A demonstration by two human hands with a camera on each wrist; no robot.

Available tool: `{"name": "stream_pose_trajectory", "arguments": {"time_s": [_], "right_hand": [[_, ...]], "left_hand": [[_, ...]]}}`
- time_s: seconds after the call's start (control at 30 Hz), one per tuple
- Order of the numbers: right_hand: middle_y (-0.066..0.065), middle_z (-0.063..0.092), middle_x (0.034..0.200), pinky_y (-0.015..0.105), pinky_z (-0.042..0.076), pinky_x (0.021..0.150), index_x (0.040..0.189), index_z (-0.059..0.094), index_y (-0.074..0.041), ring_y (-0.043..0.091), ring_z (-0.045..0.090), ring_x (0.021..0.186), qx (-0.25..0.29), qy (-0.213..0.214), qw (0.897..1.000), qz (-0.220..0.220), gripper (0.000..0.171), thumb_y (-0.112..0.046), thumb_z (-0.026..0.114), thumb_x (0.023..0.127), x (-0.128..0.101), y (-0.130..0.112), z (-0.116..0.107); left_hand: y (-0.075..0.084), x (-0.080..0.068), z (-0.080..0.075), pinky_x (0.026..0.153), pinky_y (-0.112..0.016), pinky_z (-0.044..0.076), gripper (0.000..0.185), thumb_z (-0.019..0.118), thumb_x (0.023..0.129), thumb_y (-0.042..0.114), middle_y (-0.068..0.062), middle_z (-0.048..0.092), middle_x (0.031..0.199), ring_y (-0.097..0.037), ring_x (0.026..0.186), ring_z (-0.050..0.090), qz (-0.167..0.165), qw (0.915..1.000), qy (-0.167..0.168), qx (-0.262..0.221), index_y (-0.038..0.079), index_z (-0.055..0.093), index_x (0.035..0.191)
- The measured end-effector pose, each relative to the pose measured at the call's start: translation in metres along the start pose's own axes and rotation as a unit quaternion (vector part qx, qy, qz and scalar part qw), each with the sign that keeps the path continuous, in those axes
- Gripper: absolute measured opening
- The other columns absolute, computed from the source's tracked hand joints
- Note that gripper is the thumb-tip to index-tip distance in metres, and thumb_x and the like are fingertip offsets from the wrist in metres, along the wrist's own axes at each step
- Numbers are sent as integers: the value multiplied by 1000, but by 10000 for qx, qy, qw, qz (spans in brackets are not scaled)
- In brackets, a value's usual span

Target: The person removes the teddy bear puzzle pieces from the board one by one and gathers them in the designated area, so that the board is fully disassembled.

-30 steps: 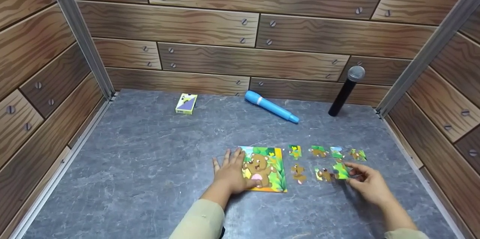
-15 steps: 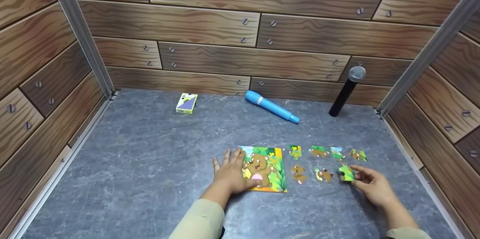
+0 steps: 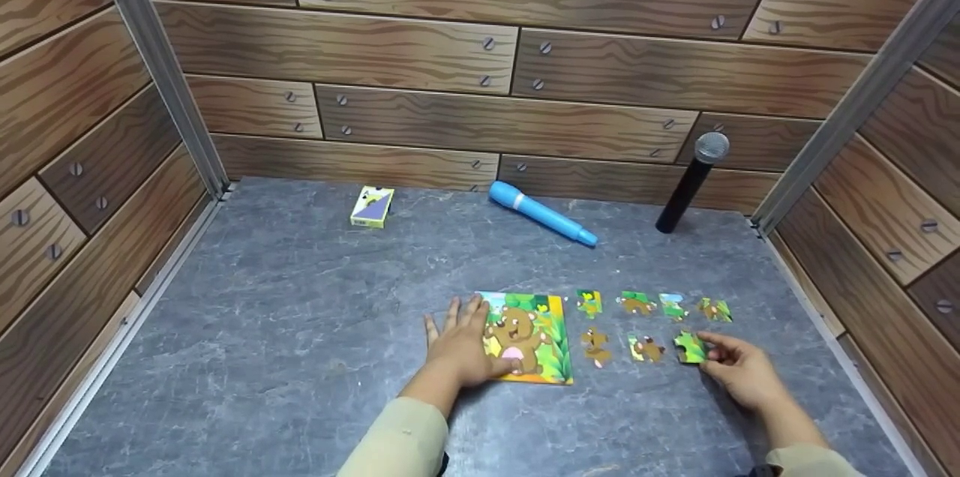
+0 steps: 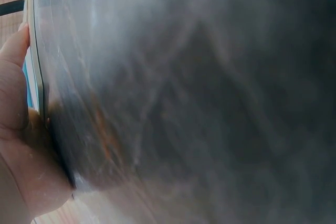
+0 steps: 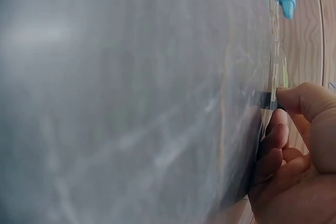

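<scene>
My left hand [image 3: 461, 346] lies with spread fingers over the left side of a square bear picture board [image 3: 551, 342], its thumb across the lower edge. In the left wrist view, part of that hand [image 4: 21, 114] shows against the tabletop. At the right, my right hand [image 3: 741, 372] pinches a green puzzle piece [image 3: 689, 347] by its right edge between thumb and index finger, close over the table. The right wrist view has the hand [image 5: 304, 140] with its other fingers curled under. Beside the held piece lies a brown bear puzzle piece [image 3: 646, 348].
Several more puzzle pieces lie in two rows right of the board, among them a yellow-green piece [image 3: 589, 304] and a brown one [image 3: 596, 346]. Farther back are a small card box [image 3: 372, 207], a blue marker-shaped tube [image 3: 543, 214] and an upright black microphone [image 3: 690, 181]. Wood-patterned walls [image 3: 420, 49] enclose the table.
My right hand has drawn the green puzzle piece slightly right, away from the brown bear piece, and turned it a little. The left hand stays in place on the board.
</scene>
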State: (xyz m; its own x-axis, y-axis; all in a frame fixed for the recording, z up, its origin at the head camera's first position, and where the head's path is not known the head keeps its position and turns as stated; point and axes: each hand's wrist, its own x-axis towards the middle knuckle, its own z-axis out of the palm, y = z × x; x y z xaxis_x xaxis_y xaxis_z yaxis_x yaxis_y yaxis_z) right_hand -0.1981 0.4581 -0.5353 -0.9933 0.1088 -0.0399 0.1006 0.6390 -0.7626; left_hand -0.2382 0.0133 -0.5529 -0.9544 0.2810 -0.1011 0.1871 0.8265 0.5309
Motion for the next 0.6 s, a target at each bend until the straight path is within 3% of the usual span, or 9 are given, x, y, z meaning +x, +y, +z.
{"name": "stream_pose_trajectory", "arguments": {"time_s": [0.37, 0.6], "right_hand": [[6, 62, 91, 23, 47, 66, 142, 55, 16, 14, 53, 78, -219, -146, 9995, 172, 54, 7, 69, 92, 2, 1, 0], [5, 61, 90, 23, 46, 68, 140, 57, 15, 16, 53, 80, -499, -150, 9986, 51, 53, 7, 70, 90, 3, -2, 0]], "left_hand": [[3, -6, -4, 121, -74, -7, 116, 78, 80, 73, -4, 21, 176, -38, 162, 8, 14, 10000, 8, -4, 13, 32, 168], [4, -4, -4, 121, -74, -8, 115, 78, 81, 73, -4, 20, 176, -38, 162, 8, -1, 10000, 4, 9, 13, 31, 168]]}}
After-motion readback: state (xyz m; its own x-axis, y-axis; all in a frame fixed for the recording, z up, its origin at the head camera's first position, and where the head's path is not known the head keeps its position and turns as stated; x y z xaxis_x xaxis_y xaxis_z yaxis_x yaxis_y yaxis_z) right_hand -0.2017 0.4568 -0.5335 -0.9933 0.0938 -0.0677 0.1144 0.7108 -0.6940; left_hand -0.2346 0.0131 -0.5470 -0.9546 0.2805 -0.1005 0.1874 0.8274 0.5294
